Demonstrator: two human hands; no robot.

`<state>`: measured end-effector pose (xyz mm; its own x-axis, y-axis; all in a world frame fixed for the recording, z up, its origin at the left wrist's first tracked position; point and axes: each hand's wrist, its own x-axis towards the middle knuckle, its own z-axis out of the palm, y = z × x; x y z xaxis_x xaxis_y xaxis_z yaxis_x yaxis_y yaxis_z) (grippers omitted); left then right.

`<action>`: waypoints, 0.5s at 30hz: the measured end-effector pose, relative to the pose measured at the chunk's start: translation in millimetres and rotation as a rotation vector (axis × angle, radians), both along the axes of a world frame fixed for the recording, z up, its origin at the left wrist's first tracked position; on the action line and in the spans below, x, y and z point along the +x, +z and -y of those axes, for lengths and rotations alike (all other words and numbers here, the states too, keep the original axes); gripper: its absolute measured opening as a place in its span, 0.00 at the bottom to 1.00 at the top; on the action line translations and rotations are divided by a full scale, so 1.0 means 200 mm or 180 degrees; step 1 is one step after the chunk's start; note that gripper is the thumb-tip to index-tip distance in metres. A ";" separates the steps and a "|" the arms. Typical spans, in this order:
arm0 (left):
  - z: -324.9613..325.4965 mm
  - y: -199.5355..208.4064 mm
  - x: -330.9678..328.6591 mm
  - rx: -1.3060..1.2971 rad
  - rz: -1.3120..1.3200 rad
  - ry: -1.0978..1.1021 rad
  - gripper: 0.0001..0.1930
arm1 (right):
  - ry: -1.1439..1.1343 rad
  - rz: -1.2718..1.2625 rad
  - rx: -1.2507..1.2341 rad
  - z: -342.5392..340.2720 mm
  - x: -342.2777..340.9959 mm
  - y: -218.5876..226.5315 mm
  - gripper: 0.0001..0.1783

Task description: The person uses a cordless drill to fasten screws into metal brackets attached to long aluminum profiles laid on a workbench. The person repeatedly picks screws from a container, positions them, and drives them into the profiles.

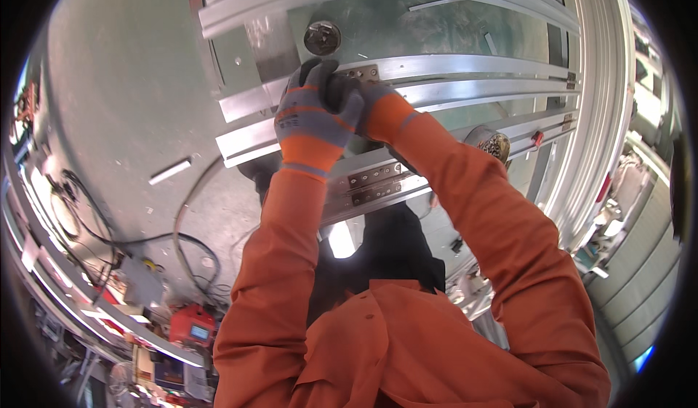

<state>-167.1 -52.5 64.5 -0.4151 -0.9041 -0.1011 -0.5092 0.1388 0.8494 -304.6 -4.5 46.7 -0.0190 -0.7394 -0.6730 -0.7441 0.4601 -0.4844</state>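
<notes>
Both hands wear grey gloves with orange cuffs and meet over the aluminium profiles. My left hand (311, 113) is closed, its fingers curled over at the profile's edge. Tucked in against it is my right hand (369, 102), also closed, its fingertips partly hidden by the left. Whatever they grip between them cannot be made out. Just beyond the right hand, a dark joining plate (363, 72) with screws sits on an aluminium profile (451, 65). Closer to me, another profile bears two perforated plates (374, 177). A round tin of small metal parts (322, 38) stands beyond my hands.
A second round container of small parts (488, 143) rests by the right forearm, with a small red piece (537, 138) farther right. A thick white profile (592, 102) bounds the right side. Hoses (190, 222) and a red machine (193, 324) lie at lower left.
</notes>
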 end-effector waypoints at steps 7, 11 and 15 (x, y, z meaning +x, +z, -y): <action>-0.03 -0.31 -0.07 -0.0773 -0.2075 0.0254 0.17 | -0.0455 0.0997 0.0057 -0.18 -0.11 -0.08 0.17; -0.06 -0.34 -0.10 -0.0605 -0.2389 0.0362 0.17 | -0.0173 0.0763 0.0256 -0.21 -0.13 -0.02 0.18; -0.07 -0.37 -0.06 -0.0388 -0.2428 0.0455 0.17 | 0.0133 0.0754 0.0425 -0.20 -0.16 -0.02 0.18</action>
<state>-179.9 -38.6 -8.7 -0.2086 -0.9404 0.2686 0.1888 0.2307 0.9545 -335.7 34.5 43.1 0.1791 -0.6407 -0.7466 -0.6369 0.5029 -0.5843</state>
